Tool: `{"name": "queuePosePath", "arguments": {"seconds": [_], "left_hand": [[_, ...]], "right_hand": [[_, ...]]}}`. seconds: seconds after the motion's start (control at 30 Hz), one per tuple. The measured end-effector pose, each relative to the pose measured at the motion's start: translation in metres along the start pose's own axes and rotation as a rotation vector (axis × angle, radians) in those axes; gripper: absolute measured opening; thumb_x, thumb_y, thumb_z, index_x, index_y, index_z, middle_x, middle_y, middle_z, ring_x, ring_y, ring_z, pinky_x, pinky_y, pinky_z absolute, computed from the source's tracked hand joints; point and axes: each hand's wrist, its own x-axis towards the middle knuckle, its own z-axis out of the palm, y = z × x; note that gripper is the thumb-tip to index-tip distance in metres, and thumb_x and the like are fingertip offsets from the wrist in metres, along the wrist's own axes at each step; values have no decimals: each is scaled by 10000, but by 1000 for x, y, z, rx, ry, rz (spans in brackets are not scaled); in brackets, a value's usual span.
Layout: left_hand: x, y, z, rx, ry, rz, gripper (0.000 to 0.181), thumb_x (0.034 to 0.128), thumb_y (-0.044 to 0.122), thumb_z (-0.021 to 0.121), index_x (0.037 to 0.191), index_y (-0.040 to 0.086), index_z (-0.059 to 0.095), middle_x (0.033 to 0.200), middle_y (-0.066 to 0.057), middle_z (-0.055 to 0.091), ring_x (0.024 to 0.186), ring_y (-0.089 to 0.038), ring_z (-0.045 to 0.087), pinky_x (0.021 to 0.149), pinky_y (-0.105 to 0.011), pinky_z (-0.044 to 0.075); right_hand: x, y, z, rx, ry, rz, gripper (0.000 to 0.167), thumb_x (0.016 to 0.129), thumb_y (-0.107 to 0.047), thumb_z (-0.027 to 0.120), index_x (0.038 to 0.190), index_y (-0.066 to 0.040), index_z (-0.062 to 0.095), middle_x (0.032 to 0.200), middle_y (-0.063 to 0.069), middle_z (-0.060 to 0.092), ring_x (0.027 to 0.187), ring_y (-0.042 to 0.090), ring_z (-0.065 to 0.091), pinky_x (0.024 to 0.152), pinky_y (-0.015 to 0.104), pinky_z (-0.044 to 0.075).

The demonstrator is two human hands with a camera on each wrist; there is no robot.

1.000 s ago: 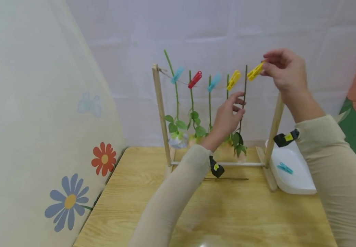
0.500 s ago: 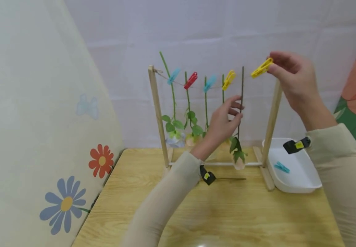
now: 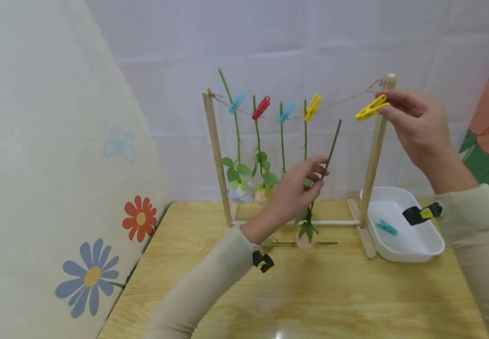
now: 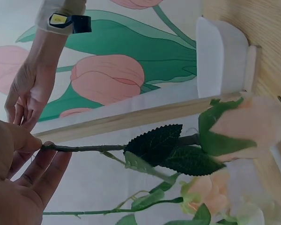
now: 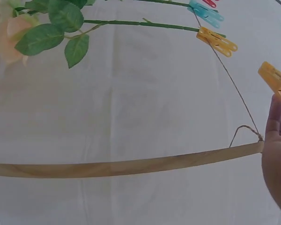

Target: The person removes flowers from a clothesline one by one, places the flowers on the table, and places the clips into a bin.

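My left hand (image 3: 297,188) pinches the dark stem of an artificial rose (image 4: 248,126), whose pale pink bloom hangs downward. The stem leans, its bare end up and to the right, below the string (image 3: 348,99) and apart from it. By the right post, my right hand (image 3: 418,122) pinches a yellow clothespin (image 3: 371,109) by its handle end; nothing sits in the pin. Left along the string, blue, red, blue and yellow clothespins (image 3: 313,107) hold several green-stemmed flowers upside down. Part of the hanging blooms is hidden behind my left hand and arm.
A wooden frame (image 3: 371,174) with a white lower bar stands on the wood-grain table (image 3: 354,296). One blue clothespin (image 3: 387,227) lies in the white tray (image 3: 432,252) at the right. Another dark stem (image 3: 324,243) lies on the table under the frame.
My left hand has moved down and left with the rose, tilting its stem away from the string. My right hand, with the yellow clothespin, has shifted right and slightly down.
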Motion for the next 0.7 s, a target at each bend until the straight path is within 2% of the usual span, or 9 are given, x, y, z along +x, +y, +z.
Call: {"name": "queuePosePath", "arguments": {"seconds": [0.23,0.37,0.53,0.7], "left_hand": [[-15,-8,-6,70,-39,11,465,955,-58,614,1404,-21,497,1181,-145,689,996,-227,688,763,-120,546],[-26,-12,-9,103,-90,6,467,962,-46,607,1413,-16,491,1192,-146,690,1003,-218,688,773,-117,544],[-37,-17,-10,120,-107,29,456,953,-64,608,1394,-17,501,1178,-161,691,970,-214,693,774,-118,546],[-45,-20,-12,120,-132,-17,442,956,-70,603,1386,-10,520,1174,-141,689,968,-202,685,762,-121,548]], "right_hand": [[-11,3,-11,-10,-10,32,292,937,116,613,1223,170,581,1074,153,664,963,211,637,845,217,578],[-16,6,-16,-35,-15,49,315,949,99,608,1254,167,564,1085,144,656,978,206,629,867,217,572],[-21,8,-24,-82,5,86,322,962,48,620,1273,129,592,1095,115,666,991,189,633,879,205,561],[-24,6,-30,-117,47,146,316,964,-2,647,1274,59,636,1126,78,668,1021,167,622,867,184,549]]}}
